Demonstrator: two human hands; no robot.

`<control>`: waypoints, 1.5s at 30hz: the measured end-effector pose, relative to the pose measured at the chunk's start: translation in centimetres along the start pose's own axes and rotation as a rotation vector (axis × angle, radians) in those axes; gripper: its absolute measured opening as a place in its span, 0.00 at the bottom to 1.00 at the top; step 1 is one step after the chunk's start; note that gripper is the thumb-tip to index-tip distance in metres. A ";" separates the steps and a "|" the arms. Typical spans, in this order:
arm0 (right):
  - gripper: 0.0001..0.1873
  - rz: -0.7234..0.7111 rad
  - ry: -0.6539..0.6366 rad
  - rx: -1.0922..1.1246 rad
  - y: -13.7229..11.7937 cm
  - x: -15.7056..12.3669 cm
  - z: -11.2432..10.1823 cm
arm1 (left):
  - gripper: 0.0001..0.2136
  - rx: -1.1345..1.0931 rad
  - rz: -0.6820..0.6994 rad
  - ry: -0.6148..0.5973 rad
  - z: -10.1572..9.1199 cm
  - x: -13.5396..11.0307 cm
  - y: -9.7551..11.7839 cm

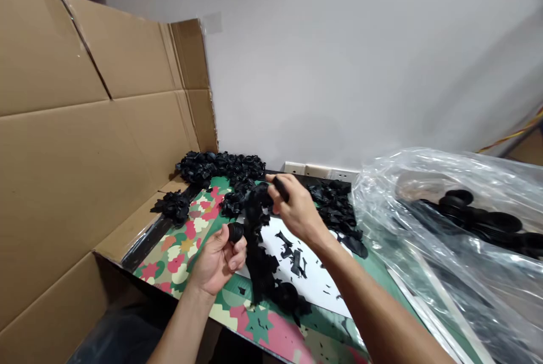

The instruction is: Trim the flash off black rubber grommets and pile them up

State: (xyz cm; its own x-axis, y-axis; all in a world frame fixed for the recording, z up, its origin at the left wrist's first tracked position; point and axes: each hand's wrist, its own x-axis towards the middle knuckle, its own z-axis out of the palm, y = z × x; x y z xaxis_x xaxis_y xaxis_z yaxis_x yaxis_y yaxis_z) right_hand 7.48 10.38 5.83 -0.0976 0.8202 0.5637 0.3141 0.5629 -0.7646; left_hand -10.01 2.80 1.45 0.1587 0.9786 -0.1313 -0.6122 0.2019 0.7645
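Note:
Between the thumb and fingers of my left hand [223, 256] is a small black ribbed rubber bellows [236, 232], held above the patterned table cover. My right hand [297, 206] is raised a little farther away, its fingers closed around a short black object [280, 189]; most of it is hidden, so its kind cannot be told. Below and between both hands runs a heap of black rubber pieces [261, 268]. Thin black scraps [297, 262] lie on a white sheet [322, 290] under my right forearm.
Piles of black ribbed rubber parts [220, 166] line the back, with more black pieces [335, 206] behind my right hand. A tall cardboard wall [85, 143] stands left. At right, a clear plastic bag [424, 183] holds round black rubber parts [487, 217]. Power sockets [318, 171] sit along the wall.

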 end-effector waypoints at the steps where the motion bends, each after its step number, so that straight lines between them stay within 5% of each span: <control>1: 0.15 -0.002 -0.029 -0.055 0.3 -0.6 0.0 | 0.20 -0.013 -0.003 -0.010 0.2 -0.1 -0.1; 4: 0.16 0.075 -0.039 -0.095 0.9 -3.5 -0.2 | 0.21 -0.047 -0.011 -0.027 0.8 -0.3 -0.6; 9: 0.13 0.341 -0.122 0.215 -0.1 -8.2 -0.8 | 0.18 -0.016 -0.098 -0.121 2.8 -0.4 -2.6; 14: 0.13 0.468 0.003 0.404 -1.1 -10.0 -1.7 | 0.18 0.173 -0.163 -0.177 4.5 -0.3 -3.8; 21: 0.12 0.603 0.099 0.415 -1.0 -11.3 -3.4 | 0.25 0.748 0.249 -0.068 6.2 -0.9 -3.6; 24: 0.11 0.609 0.099 0.478 -1.0 -11.6 -3.6 | 0.15 0.936 0.381 -0.067 7.0 -1.1 -3.9; 36: 0.17 0.845 0.116 0.945 -1.2 -12.0 -3.3 | 0.14 0.660 0.170 -0.007 6.5 -0.8 -4.4; 45: 0.18 0.870 0.168 1.005 -0.8 -12.1 -1.9 | 0.11 0.631 0.330 0.159 6.2 -0.7 -4.9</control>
State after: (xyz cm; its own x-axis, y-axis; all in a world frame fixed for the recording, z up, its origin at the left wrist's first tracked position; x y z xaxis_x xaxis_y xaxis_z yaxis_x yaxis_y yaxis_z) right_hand 10.22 -0.17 0.25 -0.0833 0.9662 -0.2440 -0.6186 -0.2421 -0.7475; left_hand -2.35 0.90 1.73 -0.1008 0.9881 0.1158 -0.0382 -0.1201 0.9920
